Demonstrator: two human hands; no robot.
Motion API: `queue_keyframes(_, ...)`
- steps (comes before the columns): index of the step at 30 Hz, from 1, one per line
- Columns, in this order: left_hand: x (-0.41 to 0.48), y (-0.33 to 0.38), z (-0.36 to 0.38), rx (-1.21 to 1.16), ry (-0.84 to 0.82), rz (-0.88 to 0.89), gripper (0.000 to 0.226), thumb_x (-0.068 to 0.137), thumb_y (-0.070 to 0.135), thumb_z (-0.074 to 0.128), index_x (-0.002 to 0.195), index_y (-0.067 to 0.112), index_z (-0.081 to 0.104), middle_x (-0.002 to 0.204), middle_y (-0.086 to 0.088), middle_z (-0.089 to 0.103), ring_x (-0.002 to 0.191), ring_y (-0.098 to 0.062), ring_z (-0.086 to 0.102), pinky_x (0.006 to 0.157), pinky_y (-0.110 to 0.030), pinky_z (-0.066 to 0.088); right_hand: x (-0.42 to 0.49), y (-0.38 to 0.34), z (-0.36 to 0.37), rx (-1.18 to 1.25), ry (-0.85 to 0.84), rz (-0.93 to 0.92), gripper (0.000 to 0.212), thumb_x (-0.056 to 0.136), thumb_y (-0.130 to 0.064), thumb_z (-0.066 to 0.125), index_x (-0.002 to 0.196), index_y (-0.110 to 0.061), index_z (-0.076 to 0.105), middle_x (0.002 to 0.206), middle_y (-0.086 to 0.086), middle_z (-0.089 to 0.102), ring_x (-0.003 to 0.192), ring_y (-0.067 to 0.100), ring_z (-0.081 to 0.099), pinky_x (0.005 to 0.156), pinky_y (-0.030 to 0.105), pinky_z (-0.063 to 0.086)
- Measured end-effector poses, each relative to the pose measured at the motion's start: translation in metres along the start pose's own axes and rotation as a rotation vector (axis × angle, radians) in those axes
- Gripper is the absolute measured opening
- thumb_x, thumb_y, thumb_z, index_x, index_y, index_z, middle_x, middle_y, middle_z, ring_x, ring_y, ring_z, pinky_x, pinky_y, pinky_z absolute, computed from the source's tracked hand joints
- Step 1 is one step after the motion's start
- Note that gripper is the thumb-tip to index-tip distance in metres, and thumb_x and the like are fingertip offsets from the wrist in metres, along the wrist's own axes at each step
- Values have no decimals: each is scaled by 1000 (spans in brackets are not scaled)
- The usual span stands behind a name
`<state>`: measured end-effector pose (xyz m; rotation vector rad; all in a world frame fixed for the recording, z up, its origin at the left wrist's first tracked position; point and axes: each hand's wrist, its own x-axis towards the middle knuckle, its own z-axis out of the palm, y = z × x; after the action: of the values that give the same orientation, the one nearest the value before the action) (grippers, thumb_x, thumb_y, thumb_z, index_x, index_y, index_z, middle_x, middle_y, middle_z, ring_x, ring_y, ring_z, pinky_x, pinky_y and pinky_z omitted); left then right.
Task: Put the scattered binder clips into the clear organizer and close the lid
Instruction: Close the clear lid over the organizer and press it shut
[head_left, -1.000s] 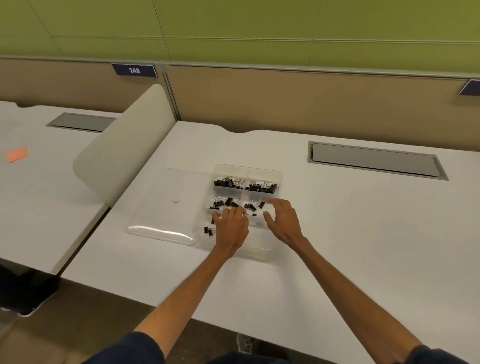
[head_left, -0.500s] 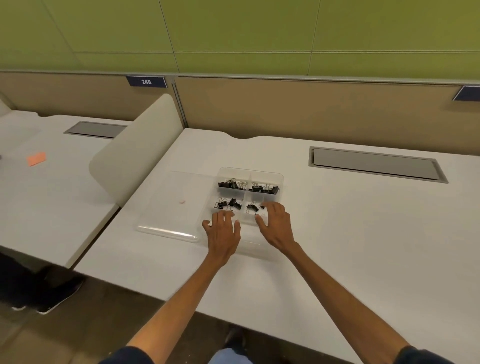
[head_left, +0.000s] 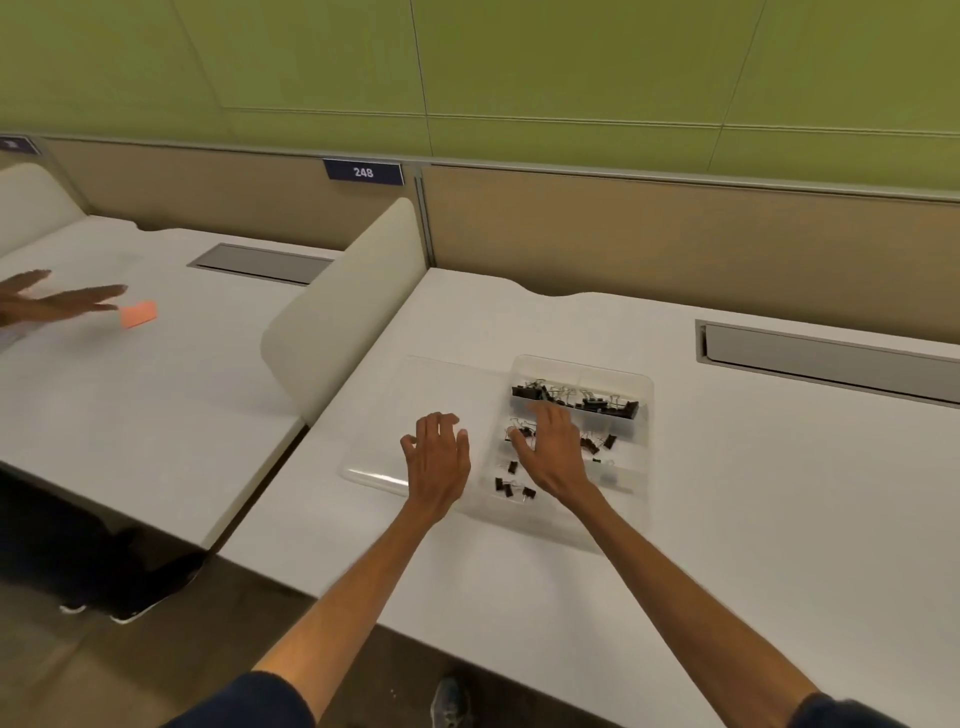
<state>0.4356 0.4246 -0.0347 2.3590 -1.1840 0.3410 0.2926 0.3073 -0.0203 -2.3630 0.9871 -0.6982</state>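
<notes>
A clear organizer (head_left: 636, 470) with several compartments lies open on the white desk (head_left: 727, 519). Black binder clips (head_left: 582, 401) fill its far compartments, and a few more clips (head_left: 511, 488) lie in the near left compartment. Its clear lid (head_left: 384, 410) lies flat to the left, folded open. My left hand (head_left: 439, 460) hovers over the lid's right part, fingers spread, holding nothing. My right hand (head_left: 553, 449) is spread over the organizer's middle compartments, hiding some clips; nothing is gripped.
A cream divider panel (head_left: 343, 312) stands left of the lid, between this desk and the neighbouring one. Another person's hand (head_left: 52, 301) reaches toward an orange note (head_left: 139, 314) there. A grey cable hatch (head_left: 831, 358) sits at the desk's back right. Shoes are on the floor below.
My left hand moved left, off the organizer and over the lid. My right hand shifted left and forward over the middle compartments. The view swung left, and another person's hand appeared.
</notes>
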Motion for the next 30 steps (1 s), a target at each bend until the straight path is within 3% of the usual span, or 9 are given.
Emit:
queue_keyframes(9, 32, -126, -6, 15, -152, -76, 29, 85, 19, 61, 113, 12, 58, 110, -5, 57, 102, -26, 55, 77, -42, 44, 32, -71, 89, 11, -133, -30, 42, 87, -27, 60, 123, -7, 54, 125, 12, 53, 117, 31, 49, 98, 41, 40)
queue_keyframes(15, 35, -163, -3, 90, -378, -255, 49, 91, 34, 53, 128, 3, 46, 123, -12, 50, 115, -30, 46, 88, -46, 41, 29, -96, 133, -78, -347, 76, 54, 89, -27, 58, 137, -7, 43, 145, 16, 36, 136, 33, 31, 106, 43, 34)
queue_keyframes(20, 36, -171, 1, 112, -499, -314, 46, 93, 42, 48, 120, 5, 49, 124, -11, 47, 119, -28, 40, 93, -44, 39, 24, -102, 150, -204, -428, 119, 56, 91, -32, 53, 140, -11, 37, 149, 13, 29, 138, 30, 26, 105, 46, 31)
queue_keyframes(23, 47, -171, 0, 5, -533, -392, 49, 91, 39, 53, 121, 1, 48, 126, -15, 47, 122, -30, 40, 95, -44, 39, 21, -104, 157, -252, -448, 109, 57, 89, -36, 54, 138, -11, 39, 145, 14, 34, 137, 31, 27, 107, 46, 27)
queue_keyframes(26, 60, -171, -1, -154, -548, -578, 50, 86, 32, 59, 122, -2, 48, 128, -17, 49, 123, -33, 43, 96, -42, 40, 17, -105, 161, -267, -457, 108, 62, 87, -42, 56, 137, -11, 39, 145, 15, 34, 139, 32, 25, 110, 50, 23)
queue_keyframes(30, 74, -178, -10, -409, -509, -756, 21, 79, 21, 65, 89, 4, 59, 101, -12, 66, 100, -32, 62, 80, -33, 48, 21, -106, 155, -149, -446, 152, 63, 87, -43, 58, 138, -12, 41, 148, 14, 33, 139, 30, 26, 113, 48, 20)
